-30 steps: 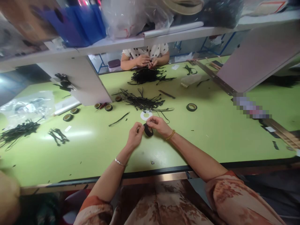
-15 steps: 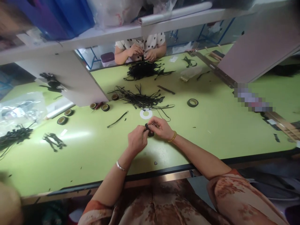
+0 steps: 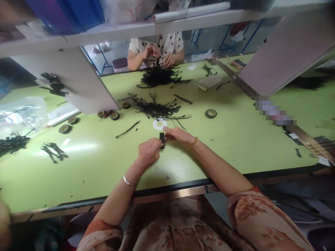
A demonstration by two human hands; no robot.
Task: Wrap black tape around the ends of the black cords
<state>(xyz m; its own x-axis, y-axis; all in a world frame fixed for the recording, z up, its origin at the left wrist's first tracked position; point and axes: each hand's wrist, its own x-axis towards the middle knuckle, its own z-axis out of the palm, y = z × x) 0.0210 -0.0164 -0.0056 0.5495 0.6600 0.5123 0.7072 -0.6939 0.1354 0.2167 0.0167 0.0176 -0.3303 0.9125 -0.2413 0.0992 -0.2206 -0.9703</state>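
One black tape roll [image 3: 162, 136], now edge-on between left hand [image 3: 150, 151] and right hand [image 3: 178, 136].
Round face and core showed a second ago; now it's the flat dark band, so I'd judge it's been re-angled, still mid-handling. Left: fingers pinched closed on roll's lower left. Right: half-curled at its right side, can't tell if gripping. Roll's just nearside of flat white ring [image 3: 155, 124]; thin, limp black cords [image 3: 157, 108] tangled beyond; tabletop [image 3: 193, 167] smooth green, slightly glossy.
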